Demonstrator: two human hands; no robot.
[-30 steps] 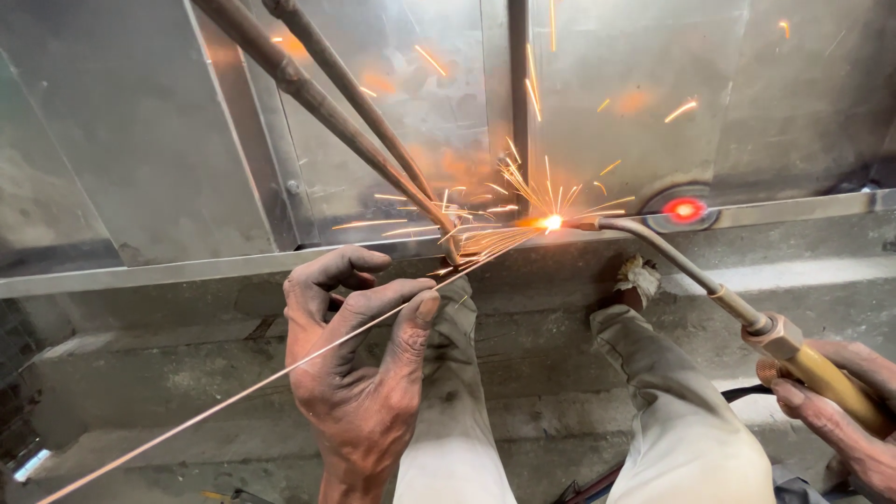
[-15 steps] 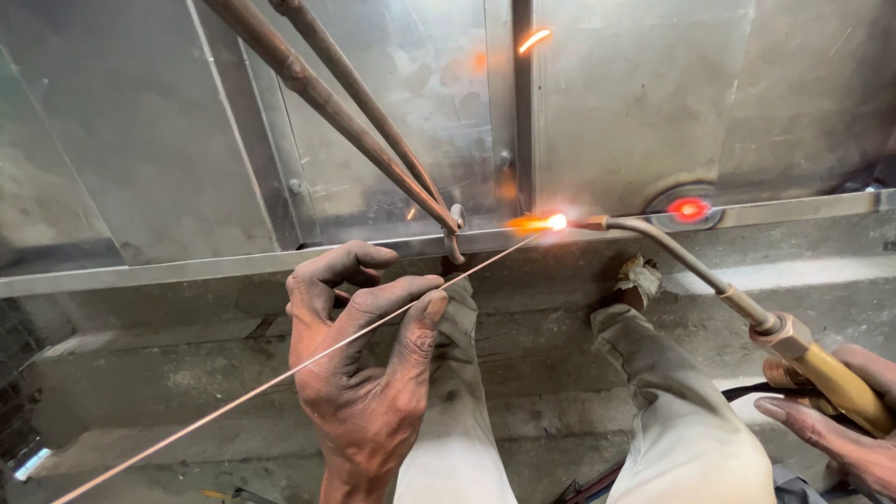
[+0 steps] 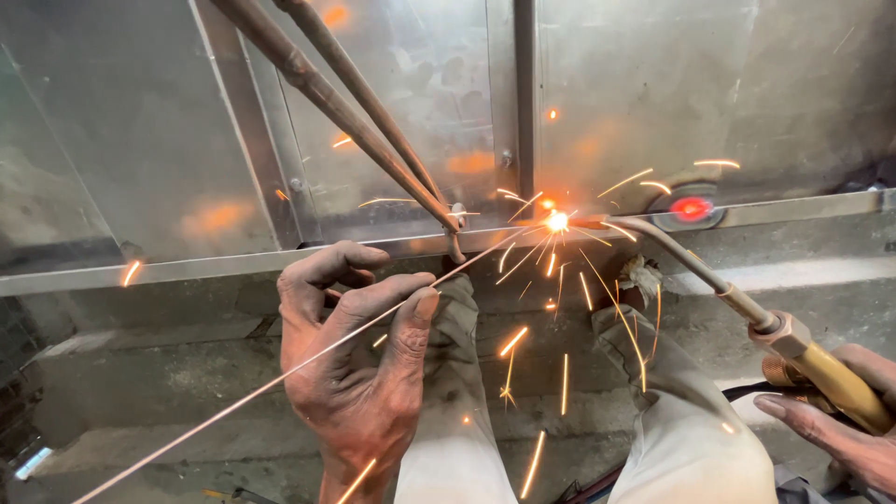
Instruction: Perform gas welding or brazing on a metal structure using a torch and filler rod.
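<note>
Left hand [image 3: 359, 373] pinches the filler rod [image 3: 280, 375], right hand [image 3: 835, 425] wrapped on the torch [image 3: 747, 313]; we'd keep rod tip in the flame at the sparking joint [image 3: 557, 222] on the steel rail [image 3: 233, 264].

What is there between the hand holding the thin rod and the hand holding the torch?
In the head view, the person's two knees in pale trousers lie between the left hand and the right hand, with sparks falling over them from the glowing joint.
</note>
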